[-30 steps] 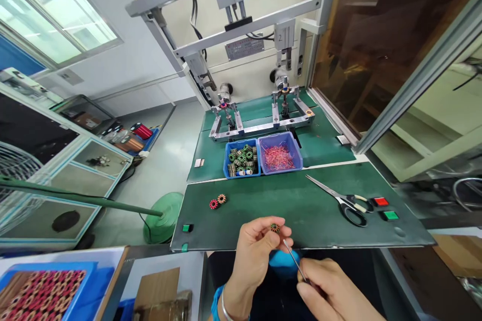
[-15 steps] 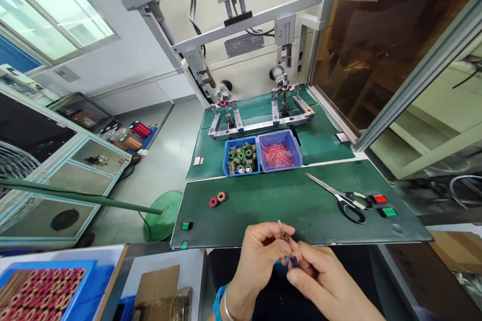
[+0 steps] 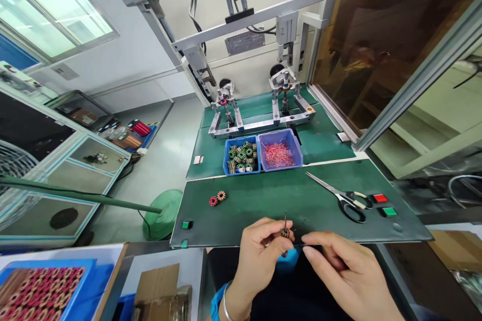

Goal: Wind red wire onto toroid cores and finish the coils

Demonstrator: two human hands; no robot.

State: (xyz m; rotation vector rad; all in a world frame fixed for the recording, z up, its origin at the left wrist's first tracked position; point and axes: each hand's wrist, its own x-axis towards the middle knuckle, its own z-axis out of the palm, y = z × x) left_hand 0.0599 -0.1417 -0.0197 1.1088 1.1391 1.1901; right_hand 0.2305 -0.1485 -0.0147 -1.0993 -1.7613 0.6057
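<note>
My left hand (image 3: 259, 251) holds a small wound stator core (image 3: 285, 233) with green and copper-coloured teeth, pinched between thumb and fingers just above the table's front edge. A thin metal rod (image 3: 285, 220) stands up through its middle, and its lower end shows beneath the thumb. To the right, my right hand (image 3: 339, 266) is apart from the core. Its thumb and forefinger come together toward it in a pinch; whatever is between them is too small to make out. Two loose cores, one red (image 3: 213, 201) and one copper-coloured (image 3: 221, 195), lie on the green table.
A blue bin (image 3: 241, 173) contains green stator cores; the purple bin (image 3: 280, 166) beside it contains red wire scraps. Scissors (image 3: 341, 196) lie at right near red (image 3: 379, 198) and green (image 3: 389, 211) buttons. Behind the bins stands a metal fixture (image 3: 259, 125). A tray (image 3: 88, 267) of wound cores is lower left.
My right hand has moved right, away from the core and the dark purple piece it was touching below it. My left hand keeps its hold; the rod now stands more upright.
</note>
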